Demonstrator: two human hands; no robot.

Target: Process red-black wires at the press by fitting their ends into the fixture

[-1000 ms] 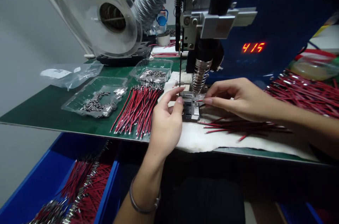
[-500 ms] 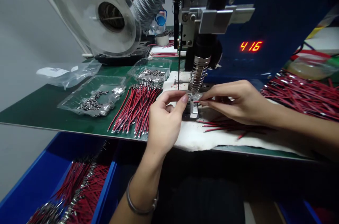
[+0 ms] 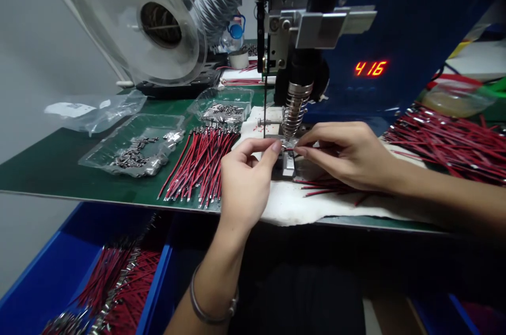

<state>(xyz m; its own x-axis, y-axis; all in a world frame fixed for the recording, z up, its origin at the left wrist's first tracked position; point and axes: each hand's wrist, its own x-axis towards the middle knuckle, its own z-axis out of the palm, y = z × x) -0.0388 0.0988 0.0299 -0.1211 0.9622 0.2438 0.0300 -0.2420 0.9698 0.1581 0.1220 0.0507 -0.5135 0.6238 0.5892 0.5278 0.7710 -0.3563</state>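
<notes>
Left hand: the left hand (image 3: 243,182) is raised from below the bench edge, thumb and forefinger pinched narrow at a small metal fixture (image 3: 288,162); what sits between the fingertips is too small to tell.
Right hand: the right hand (image 3: 348,155) comes in from the right, thumb and forefinger pinching the end of a thin red wire (image 3: 316,148) at the same fixture.
Wrist: a metal bracelet (image 3: 211,306) circles the left forearm.
Bin below: a blue bin (image 3: 71,277) holds red wires with metal ends.
Bench: a white cloth (image 3: 300,203) lies under both hands; a bundle of red wires (image 3: 203,163) lies just left of it.
Behind: a coiled soldering head (image 3: 294,103) hangs just above the fixture.
Far: a red counter (image 3: 369,68) reads 416.
</notes>
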